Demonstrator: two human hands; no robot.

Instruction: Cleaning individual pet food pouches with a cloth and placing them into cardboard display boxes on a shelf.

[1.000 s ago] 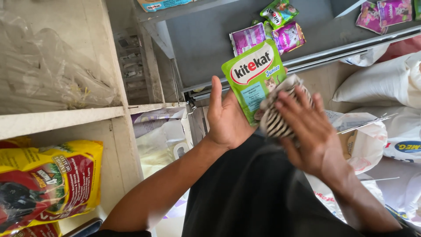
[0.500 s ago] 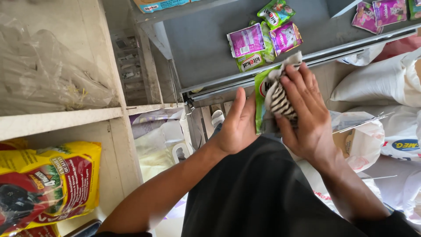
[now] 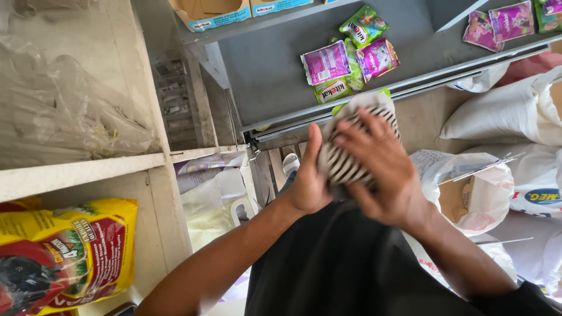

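Note:
My left hand (image 3: 308, 178) grips the left edge of a green pet-food pouch (image 3: 341, 108), of which only the top edge shows. My right hand (image 3: 380, 172) presses a black-and-white striped cloth (image 3: 345, 155) flat over the pouch's front. Both hands are held in front of my chest, just below a grey metal shelf (image 3: 269, 76). On that shelf lie several small pouches, purple (image 3: 325, 62), pink (image 3: 377, 58) and green (image 3: 363, 26).
A yellow and red pet-food bag (image 3: 70, 251) sits in a wooden cubby at lower left. Clear plastic bags (image 3: 64, 111) fill the cubby above. White sacks (image 3: 497, 117) and an open bag (image 3: 468, 193) stand at right. Cardboard boxes (image 3: 213, 13) line the shelf's back.
The pouch has come down from raised and facing me to chest height. The cloth now covers nearly all of its front, and my right hand has slid over it.

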